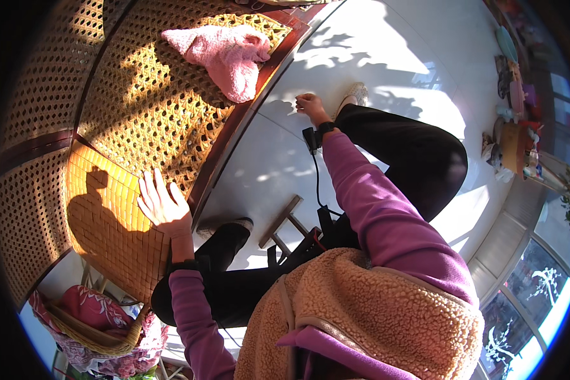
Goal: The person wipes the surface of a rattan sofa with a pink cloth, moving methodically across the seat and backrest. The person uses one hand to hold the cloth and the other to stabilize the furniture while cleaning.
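Observation:
My left hand [164, 204] lies palm down with its fingers apart at the near end of a woven cane seat [156, 109], where a tan woven mat [123, 228] meets it. A pink fluffy cloth [228, 54] lies crumpled on the far part of the cane seat, beside its dark red wooden edge [261, 90]. Out over the pale floor, to the right of the cloth and apart from it, is my right hand [311, 105]. Its fingers are curled together; whether something small is between the fingertips is unclear. Black bands are around both wrists.
A small wooden stool [282, 221] stands on the tiled floor [285, 156] between my legs. At the lower left is a wicker basket [92, 332] with red and pink patterned fabric. Various items, including a brown box [512, 147], are at the right by glass panes [522, 270].

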